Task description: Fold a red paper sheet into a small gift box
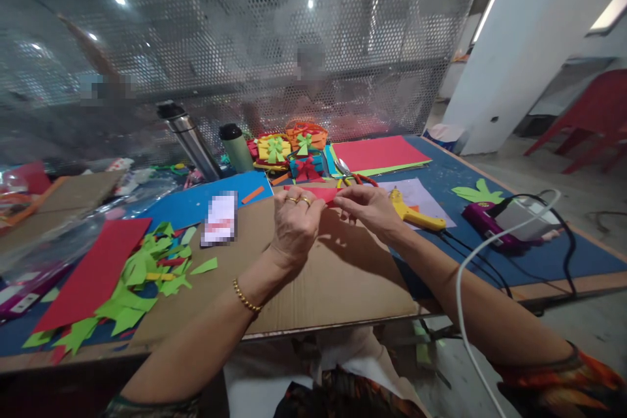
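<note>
A folded piece of red paper [318, 193] is held between my two hands, just above a sheet of brown cardboard [337, 281]. My left hand [297, 222], with rings on its fingers, is closed on the paper's left part and hides some of it. At the right end, the fingertips of my right hand [367, 206] pinch the paper's edge. A yellow glue gun [418, 214] lies right of my right hand on a pale purple sheet [416, 192]. Scissors [350, 173] with red and yellow handles rest beyond my hands.
Green paper scraps [142, 271] and a red sheet [95, 268] lie at left. Small paper boxes with bows [274, 150], a steel bottle [189, 140] and a green bottle [236, 147] stand behind. A power strip [494, 222] with cables sits at right. A perforated metal panel [264, 65] closes the back.
</note>
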`<state>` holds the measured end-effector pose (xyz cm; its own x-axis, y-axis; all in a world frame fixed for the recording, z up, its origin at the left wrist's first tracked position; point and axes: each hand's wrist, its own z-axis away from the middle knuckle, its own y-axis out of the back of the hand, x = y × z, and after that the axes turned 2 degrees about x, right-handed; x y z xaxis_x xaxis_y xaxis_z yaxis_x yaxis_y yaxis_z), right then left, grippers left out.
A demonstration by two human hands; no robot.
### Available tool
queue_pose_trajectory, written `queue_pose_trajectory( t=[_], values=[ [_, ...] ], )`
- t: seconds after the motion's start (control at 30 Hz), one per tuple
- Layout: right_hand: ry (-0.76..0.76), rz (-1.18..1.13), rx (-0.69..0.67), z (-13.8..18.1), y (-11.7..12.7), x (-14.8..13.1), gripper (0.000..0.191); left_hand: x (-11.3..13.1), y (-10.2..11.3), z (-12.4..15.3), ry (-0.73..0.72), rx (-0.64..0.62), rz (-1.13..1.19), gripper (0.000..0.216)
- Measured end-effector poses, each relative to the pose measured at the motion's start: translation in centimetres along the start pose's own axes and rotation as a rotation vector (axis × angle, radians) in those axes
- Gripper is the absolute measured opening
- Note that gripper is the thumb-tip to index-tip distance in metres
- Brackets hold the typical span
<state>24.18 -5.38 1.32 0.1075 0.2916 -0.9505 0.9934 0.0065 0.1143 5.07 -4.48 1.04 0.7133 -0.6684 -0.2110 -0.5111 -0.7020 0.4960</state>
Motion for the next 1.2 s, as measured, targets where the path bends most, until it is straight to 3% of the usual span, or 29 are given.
queue_pose_trajectory(
  t=[0.13, 0.43, 1.2],
  values=[
    [-0.105, -0.037, -0.003, -0.05, -0.17, -0.14, 0.049, -0.07, -0.18, 0.13, -0.021, -0.011, 0.004, 0.017],
    [-0.178, -0.039, -0.011, 0.13, -0.36, -0.37, 0.047, 0.21, -0.35, 0.04, -0.059, 0.014, 0.001, 0.018],
    [-0.153, -0.020, -0.036, -0.23, 0.16, 0.29, 0.039, -0.40, -0.42, -0.06, 0.014, -0.053, 0.081, 0.023]
  ],
)
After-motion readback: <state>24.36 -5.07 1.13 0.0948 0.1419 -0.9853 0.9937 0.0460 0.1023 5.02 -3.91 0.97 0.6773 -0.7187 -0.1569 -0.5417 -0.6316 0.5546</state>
